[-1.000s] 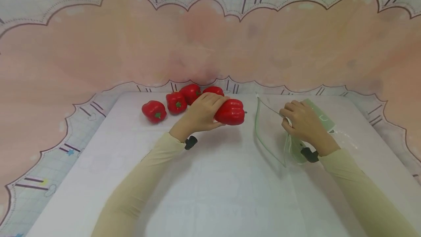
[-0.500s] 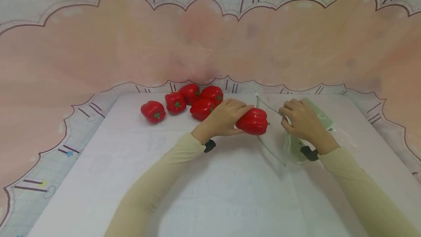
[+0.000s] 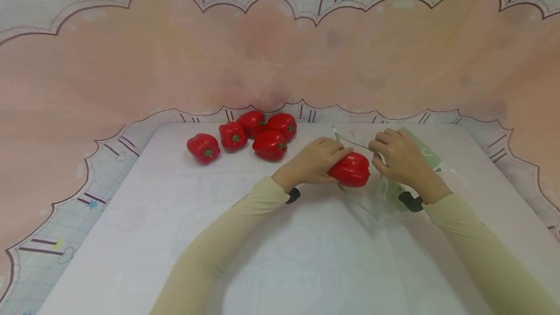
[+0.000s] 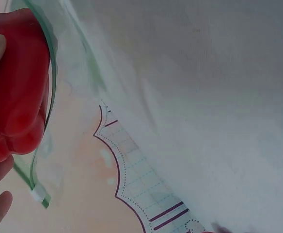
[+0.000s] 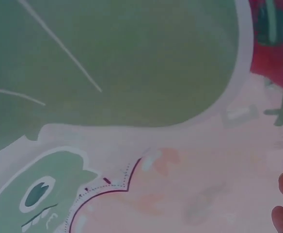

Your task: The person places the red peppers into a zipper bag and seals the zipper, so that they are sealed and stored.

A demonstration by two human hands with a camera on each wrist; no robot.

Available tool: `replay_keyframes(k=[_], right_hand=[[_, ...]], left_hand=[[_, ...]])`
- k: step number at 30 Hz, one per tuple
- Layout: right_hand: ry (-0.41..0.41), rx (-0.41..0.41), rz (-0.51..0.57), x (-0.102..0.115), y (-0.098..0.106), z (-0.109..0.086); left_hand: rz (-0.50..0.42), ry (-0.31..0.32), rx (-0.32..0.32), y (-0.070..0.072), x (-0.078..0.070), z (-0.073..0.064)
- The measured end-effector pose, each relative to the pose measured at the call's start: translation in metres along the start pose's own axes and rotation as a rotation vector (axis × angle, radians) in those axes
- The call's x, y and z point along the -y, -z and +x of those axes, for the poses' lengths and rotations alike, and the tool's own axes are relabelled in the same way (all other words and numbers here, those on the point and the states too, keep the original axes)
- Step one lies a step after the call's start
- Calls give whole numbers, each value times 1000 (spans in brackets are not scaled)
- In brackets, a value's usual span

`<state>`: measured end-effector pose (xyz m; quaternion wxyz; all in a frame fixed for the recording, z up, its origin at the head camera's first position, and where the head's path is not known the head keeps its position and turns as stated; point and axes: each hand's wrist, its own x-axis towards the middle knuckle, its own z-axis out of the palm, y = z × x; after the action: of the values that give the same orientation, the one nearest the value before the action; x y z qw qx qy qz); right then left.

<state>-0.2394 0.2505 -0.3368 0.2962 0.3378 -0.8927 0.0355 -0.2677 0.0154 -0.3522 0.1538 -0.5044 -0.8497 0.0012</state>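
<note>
My left hand (image 3: 312,163) grips a red bell pepper (image 3: 352,169) at the mouth of a clear zip bag with green print (image 3: 428,153). In the left wrist view, the bag's green rim passes in front of the pepper (image 4: 16,85), and a white slider (image 4: 38,194) sits on that rim. My right hand (image 3: 400,163) pinches the upper edge of the mouth, which stands apart from the lower edge. Through the printed bag (image 5: 132,68) in the right wrist view, part of the pepper (image 5: 276,63) shows at the upper right.
Several more red bell peppers (image 3: 270,145) lie grouped on the white table (image 3: 280,256), back and left of my hands. One pepper (image 3: 203,148) sits a little apart at the left. A patterned cloth (image 3: 262,57) hangs behind the table.
My left hand has carried the pepper rightward and slightly nearer, from beside the other peppers to the bag's mouth. The right hand has stayed nearly still, holding the bag's edge.
</note>
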Motion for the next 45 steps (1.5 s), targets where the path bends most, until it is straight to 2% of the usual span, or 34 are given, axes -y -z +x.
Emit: replay_keyframes(k=[8,14,23,27,31,37,41,45], right_hand=[[33,-44,-4,3,3,5],[42,-81,-4,1,3,5],[25,-45,-11,2,-2,5],[18,-38,-12,2,0,5],[10,-20,-15,4,2,6],[54,-61,-21,3,2,7],[85,-102,-21,3,1,8],[82,-98,-23,3,1,9]], left_hand=[[-1,-12,66,-8,-6,5],[55,-41,89,-15,-5,3],[43,-50,126,-22,-1,0],[46,-31,119,-23,0,-2],[80,-29,85,-24,0,-1],[104,-93,28,-23,-5,9],[152,-116,50,-21,-9,16],[215,-102,78,-22,-11,17]])
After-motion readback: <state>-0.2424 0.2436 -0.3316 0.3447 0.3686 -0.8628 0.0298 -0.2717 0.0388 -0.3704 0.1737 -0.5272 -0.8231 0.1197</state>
